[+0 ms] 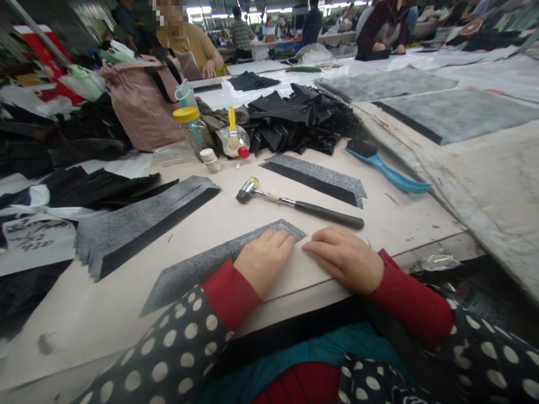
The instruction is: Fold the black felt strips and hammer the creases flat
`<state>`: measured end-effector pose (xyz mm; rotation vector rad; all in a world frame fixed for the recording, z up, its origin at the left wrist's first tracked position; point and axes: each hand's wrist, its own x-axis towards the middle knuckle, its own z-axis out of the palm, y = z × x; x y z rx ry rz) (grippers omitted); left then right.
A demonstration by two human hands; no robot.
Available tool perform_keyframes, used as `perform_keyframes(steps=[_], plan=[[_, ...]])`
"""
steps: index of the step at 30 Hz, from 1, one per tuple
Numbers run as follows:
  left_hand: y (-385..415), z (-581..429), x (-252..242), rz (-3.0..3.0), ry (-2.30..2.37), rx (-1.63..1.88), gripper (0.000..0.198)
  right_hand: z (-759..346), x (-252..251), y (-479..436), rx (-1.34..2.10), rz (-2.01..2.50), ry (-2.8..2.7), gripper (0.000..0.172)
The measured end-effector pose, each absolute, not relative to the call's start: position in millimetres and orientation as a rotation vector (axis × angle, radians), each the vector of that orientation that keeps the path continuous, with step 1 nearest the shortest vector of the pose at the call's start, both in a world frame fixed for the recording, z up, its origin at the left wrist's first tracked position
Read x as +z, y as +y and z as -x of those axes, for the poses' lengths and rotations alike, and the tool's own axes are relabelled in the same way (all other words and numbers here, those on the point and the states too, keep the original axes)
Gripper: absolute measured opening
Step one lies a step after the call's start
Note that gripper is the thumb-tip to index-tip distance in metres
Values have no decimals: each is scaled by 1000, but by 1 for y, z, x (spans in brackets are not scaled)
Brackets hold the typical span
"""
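Observation:
A grey speckled fabric strip (202, 261) with a pointed right end lies on the table in front of me. My left hand (267, 258) rests over its right part, fingers curled and pressed onto the near edge. Just right of the strip's tip is my right hand (343, 255), thumb and fingers pressed together; whatever may be between them is hidden. Beyond my hands lies a hammer (290, 203) with a dark handle. Behind the hammer is a small pile of grey-and-black strips (315, 178). To the left, a fanned stack of similar strips (147, 224) lies slanted.
A blue-handled brush (393, 168) lies at the right. Farther back stand a yellow-lidded jar (196, 132), a small white bottle (210, 161) and a yellow paintbrush (232, 126) near black pieces (298, 118). A pink bag (137, 104) stands left; co-workers are behind.

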<state>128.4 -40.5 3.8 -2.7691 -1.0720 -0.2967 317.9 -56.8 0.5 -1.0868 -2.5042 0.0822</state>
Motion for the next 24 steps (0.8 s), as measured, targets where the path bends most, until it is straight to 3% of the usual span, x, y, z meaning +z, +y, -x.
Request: perform_keyframes(steps=[24], plan=[[-37,-126,3,2823,-1113,-472,19,-308,-2,-61,54,1165,-2498,32]])
